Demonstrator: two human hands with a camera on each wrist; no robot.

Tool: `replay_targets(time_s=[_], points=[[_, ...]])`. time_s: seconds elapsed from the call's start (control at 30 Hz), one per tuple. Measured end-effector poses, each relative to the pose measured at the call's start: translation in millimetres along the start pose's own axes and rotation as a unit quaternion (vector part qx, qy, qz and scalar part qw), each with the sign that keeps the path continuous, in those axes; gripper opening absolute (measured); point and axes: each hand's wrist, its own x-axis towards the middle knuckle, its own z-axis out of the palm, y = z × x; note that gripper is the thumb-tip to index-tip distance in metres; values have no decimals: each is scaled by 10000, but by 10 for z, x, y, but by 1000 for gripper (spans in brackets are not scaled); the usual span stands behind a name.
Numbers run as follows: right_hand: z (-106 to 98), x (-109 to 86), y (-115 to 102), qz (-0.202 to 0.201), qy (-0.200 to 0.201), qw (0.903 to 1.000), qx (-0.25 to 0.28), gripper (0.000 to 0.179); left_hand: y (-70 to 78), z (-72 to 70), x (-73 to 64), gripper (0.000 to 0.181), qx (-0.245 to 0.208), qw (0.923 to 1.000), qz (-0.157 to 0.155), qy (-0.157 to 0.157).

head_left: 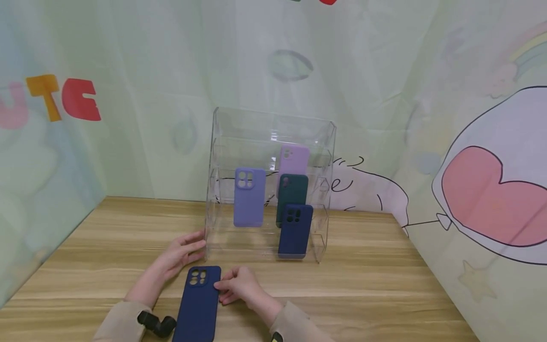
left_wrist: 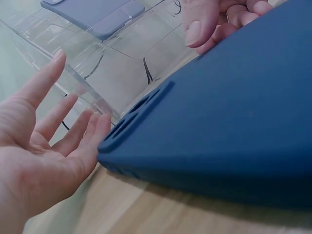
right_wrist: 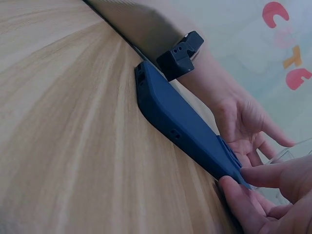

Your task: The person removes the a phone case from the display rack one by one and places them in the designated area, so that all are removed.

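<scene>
A dark blue phone case [head_left: 197, 306] with a camera cut-out is at the front of the table, its back facing up. My right hand [head_left: 241, 287] pinches its right edge near the camera end, thumb and fingers at the rim [right_wrist: 229, 173]. To the left of the case, my left hand [head_left: 183, 254] reaches forward, fingers loosely extended beside the lower left side of a clear acrylic display rack [head_left: 273, 121]. Nothing is in its palm, as the left wrist view shows of that hand [left_wrist: 44, 161].
The tiered rack bears a lavender phone case [head_left: 249, 204] on the left. On the right stand a pink case [head_left: 295, 159], a dark green case [head_left: 292, 194] and another dark blue case [head_left: 296, 237], one below another. Printed curtains [head_left: 149, 118] hang behind the wooden table [head_left: 363, 285].
</scene>
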Motion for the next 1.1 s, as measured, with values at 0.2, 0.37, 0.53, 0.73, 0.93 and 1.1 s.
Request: replay_targets(time_s=[0.2,0.37,0.53,0.73,0.93,1.1], points=[[-7,15,15,32,1,10000,-70,11,-35,-25,6,72,-217,9997,49,-74],[-37,39,32,24,-16,10000,58,10,-54,-36,5,74,-278,9995,85,-140],[-133,54,26,-140,62,9994,296,9,-50,-26,2,75,-301,9995,70,-103],[-358,7,-102,-798,340,9958,277,12,-55,-23,-2,77,-338,9994,65,-79],[-721,-132,-406,-1727,1033,9795,-73,20,-70,-27,-3,75,-361,9993,92,-51],[-1067,-178,-592,-2429,1967,9498,-175,18,-71,-23,-1,76,-310,9994,117,-85]])
